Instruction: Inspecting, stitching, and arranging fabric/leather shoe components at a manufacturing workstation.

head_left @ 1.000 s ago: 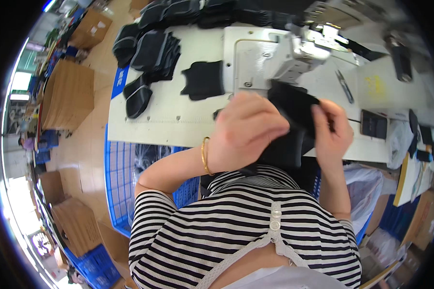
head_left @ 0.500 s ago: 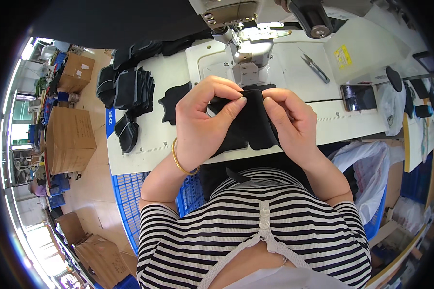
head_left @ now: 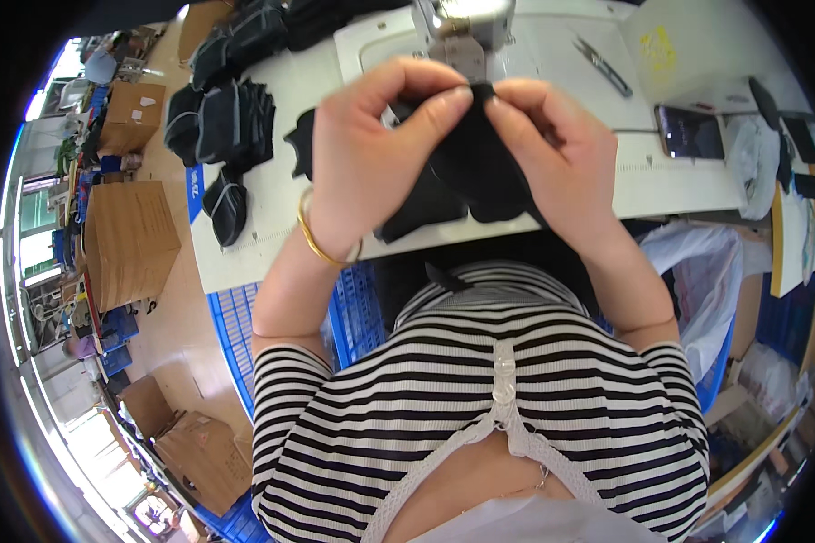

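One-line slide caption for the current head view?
Left hand and right hand pinch a black fabric piece near a sewing machine.

The cloth (head_left: 482,172) looks matt, the bangle (head_left: 310,238) glossy metal, the tabletop (head_left: 675,186) smooth, the carton (head_left: 134,242) matt cardboard.

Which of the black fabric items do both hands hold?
The central black fabric, its top edge pinched by the left hand and right hand. The banded bundles and the cut piece at left lie on the table.

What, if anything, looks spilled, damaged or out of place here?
Nothing stands out: both hands pinch black fabric, the snips lie on the table, the bundles sit at left, and I see no spill or tear.
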